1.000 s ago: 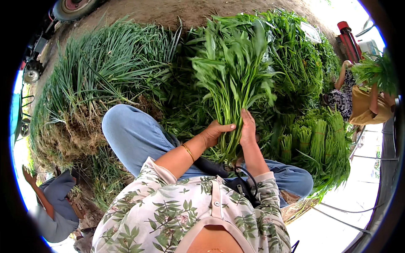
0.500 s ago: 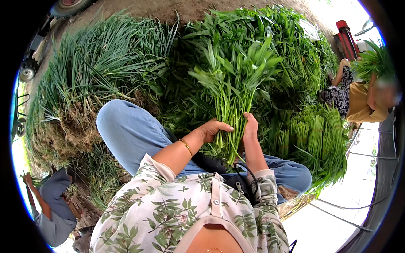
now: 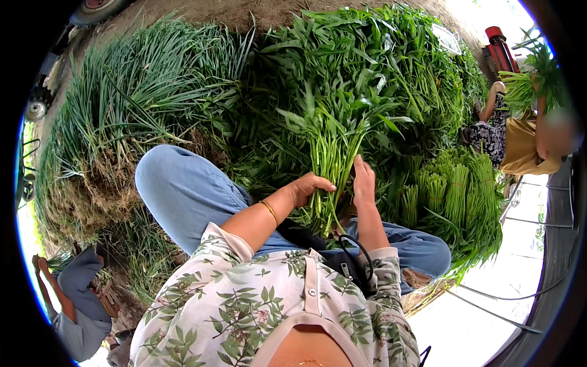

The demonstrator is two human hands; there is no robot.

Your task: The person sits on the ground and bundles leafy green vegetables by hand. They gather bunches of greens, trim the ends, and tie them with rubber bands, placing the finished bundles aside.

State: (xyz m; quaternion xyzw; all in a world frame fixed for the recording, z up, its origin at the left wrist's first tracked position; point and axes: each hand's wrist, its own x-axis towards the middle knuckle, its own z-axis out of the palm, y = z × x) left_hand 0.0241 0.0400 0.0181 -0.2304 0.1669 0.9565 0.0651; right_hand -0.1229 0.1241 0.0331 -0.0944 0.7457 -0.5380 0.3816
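Observation:
A bunch of water spinach [image 3: 330,150] stands upright before me, leaves up and stem ends down. Its stems are gripped by my left hand [image 3: 310,187], thumb across the front; the fingers behind are hidden. My right hand [image 3: 363,179] is held flat along the right side of the stems, fingers stretched upward, the palm turned toward the bunch. Whether that palm touches the stems I cannot tell. Below my hands a few stem ends [image 3: 327,227] stick out unevenly near my lap.
Loose water spinach [image 3: 391,67] is heaped ahead. Tied bundles [image 3: 455,186] stand to my right, and a pile of rooted green onions [image 3: 140,92] to my left. A person [image 3: 529,140] at far right holds greens; another person [image 3: 76,293] sits at lower left. A black cord [image 3: 361,244] loops by my right wrist.
My right hand has gone from closing round the stems to lying flat beside them, fingers straightened. The bunch's leaves have dropped lower. At far right, the person's greens have tilted.

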